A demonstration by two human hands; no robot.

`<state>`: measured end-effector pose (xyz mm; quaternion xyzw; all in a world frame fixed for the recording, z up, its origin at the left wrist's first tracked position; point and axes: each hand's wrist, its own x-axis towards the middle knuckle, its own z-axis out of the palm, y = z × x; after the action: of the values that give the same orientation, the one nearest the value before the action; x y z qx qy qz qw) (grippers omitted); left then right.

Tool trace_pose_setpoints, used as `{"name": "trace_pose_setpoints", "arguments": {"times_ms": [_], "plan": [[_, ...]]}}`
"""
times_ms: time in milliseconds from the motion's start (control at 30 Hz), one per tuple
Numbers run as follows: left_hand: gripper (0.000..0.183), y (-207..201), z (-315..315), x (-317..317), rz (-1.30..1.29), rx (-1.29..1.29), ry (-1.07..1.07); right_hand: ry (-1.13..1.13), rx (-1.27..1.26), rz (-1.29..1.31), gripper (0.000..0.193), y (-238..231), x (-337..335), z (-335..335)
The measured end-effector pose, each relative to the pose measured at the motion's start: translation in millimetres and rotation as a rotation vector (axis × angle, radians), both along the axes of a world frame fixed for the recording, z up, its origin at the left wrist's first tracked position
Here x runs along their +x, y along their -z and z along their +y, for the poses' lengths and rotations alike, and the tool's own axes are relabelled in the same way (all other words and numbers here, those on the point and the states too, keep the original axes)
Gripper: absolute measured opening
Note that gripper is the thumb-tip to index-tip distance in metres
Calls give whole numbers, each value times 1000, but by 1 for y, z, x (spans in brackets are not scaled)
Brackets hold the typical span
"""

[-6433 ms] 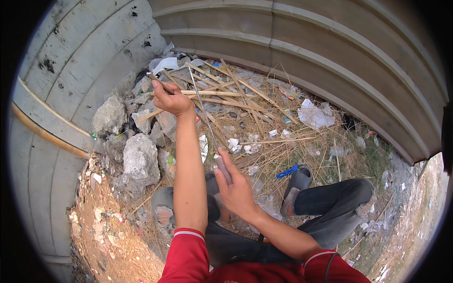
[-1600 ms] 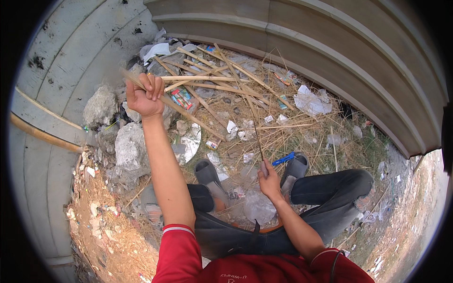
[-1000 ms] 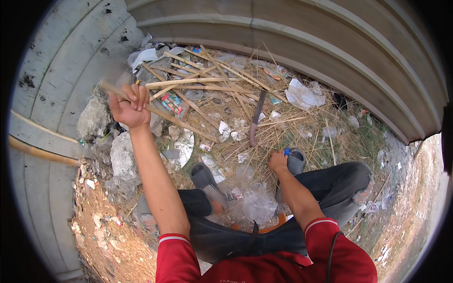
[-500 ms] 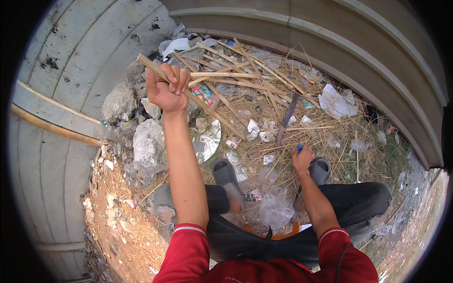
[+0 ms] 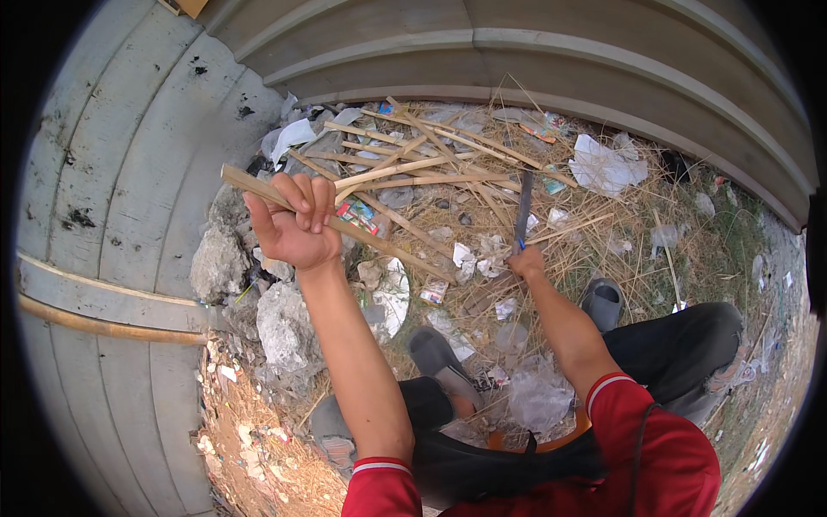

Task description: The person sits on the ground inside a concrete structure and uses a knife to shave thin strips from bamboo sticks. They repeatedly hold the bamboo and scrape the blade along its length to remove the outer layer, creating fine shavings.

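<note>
My left hand (image 5: 297,226) is raised at the left, fingers wrapped round a long split bamboo strip (image 5: 392,250). The strip slants from the upper left down to the littered ground. Lower and to the right, my right hand (image 5: 528,260) is closed at the handle end of a machete (image 5: 524,205). Its dark blade points away from me, over dry grass. A small bright blue thing shows at the right fingers; I cannot make out what it is. Beyond both hands, several bamboo strips (image 5: 413,164) lie crossed in a loose pile.
Pale rocks (image 5: 289,326) lie left of my left forearm. Grey panels (image 5: 103,215) rise at the left, and a ribbed metal wall (image 5: 560,65) curves across the back. White paper scraps (image 5: 607,164), a clear plastic bag (image 5: 540,392) and dry grass cover the ground around my sandals (image 5: 603,302).
My right hand has moved forward and left from beside the right sandal to the machete's handle and closed on it. My left hand still holds the bamboo strip. The view has shifted.
</note>
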<state>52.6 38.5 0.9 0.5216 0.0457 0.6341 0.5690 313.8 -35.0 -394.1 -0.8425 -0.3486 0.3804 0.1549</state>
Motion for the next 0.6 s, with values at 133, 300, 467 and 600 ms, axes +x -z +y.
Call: {"name": "trace_pose_setpoints", "arguments": {"times_ms": [133,300,467,600], "plan": [[60,3,0,2,43,40,46,-3,20,159,40,-22,25,-11],[58,0,-14,12,37,48,30,168,274,764,23,-73,58,-30],[58,5,-25,14,33,52,53,160,445,847,19,-119,54,-47],[56,5,-38,14,34,80,21,55,673,670,40,-144,20,-65]]}}
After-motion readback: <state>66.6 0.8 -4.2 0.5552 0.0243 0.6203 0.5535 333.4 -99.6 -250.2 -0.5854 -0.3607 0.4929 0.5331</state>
